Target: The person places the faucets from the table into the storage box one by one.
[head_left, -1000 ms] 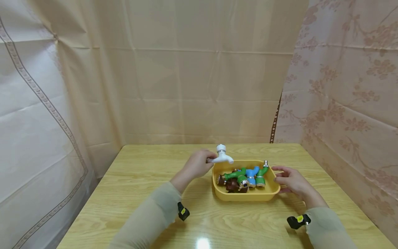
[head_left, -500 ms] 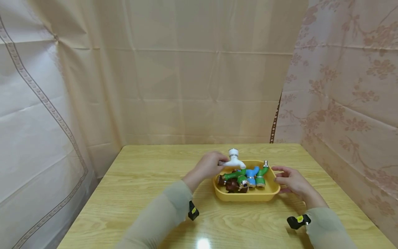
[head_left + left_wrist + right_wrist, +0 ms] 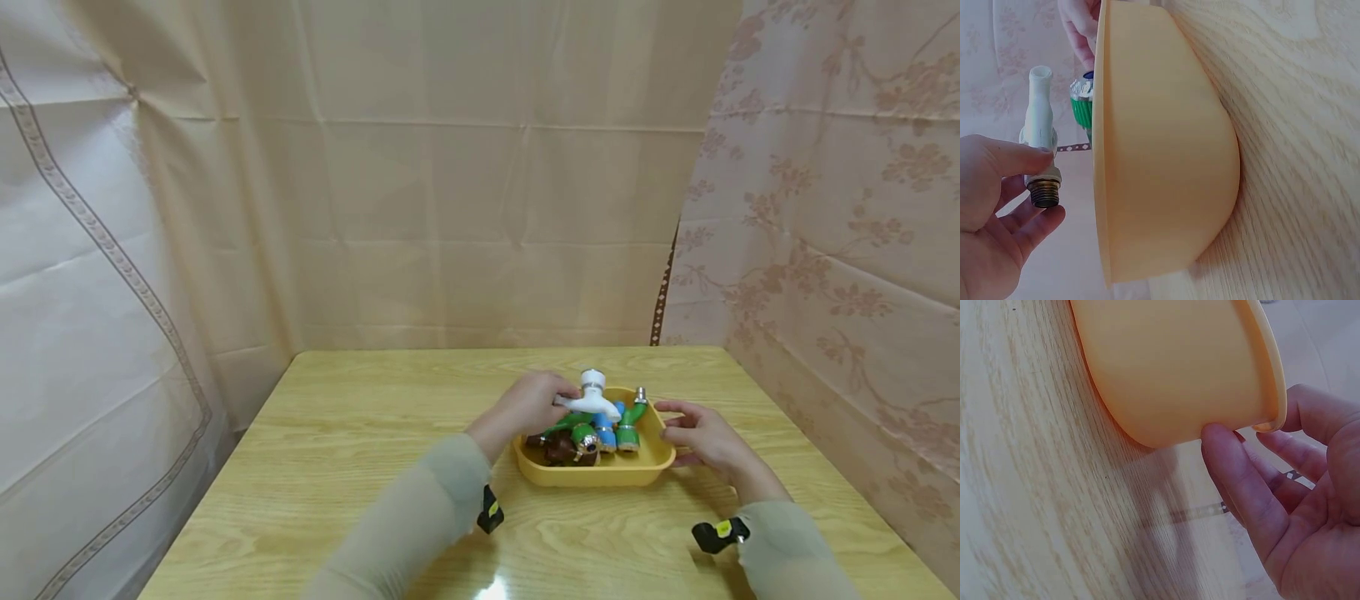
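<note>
My left hand [image 3: 527,405] pinches a white faucet [image 3: 594,402] by its threaded end, between thumb and fingers. The faucet hangs over a yellow plastic basin [image 3: 592,477], its round white knob upward and its spout toward the right. In the left wrist view, the brass-coloured thread [image 3: 1045,194] points down out of the fingers. Inside the basin lie a green faucet [image 3: 628,435], a blue faucet [image 3: 605,440], another green one and a dark brown one, partly covered by the left hand and the white faucet. My right hand [image 3: 708,440] touches the basin's right end with spread fingers.
A wood-grain table [image 3: 360,433] carries the basin right of its middle. Beige curtain cloth [image 3: 480,208] hangs behind the table, and flowered cloth [image 3: 847,250] hangs along the right. Each wrist wears a small black camera, one seen below the left sleeve [image 3: 442,483].
My left hand has carried the white faucet rightward and slightly down, from the basin's left rim to above the faucets inside. The right hand and basin stay where they were.
</note>
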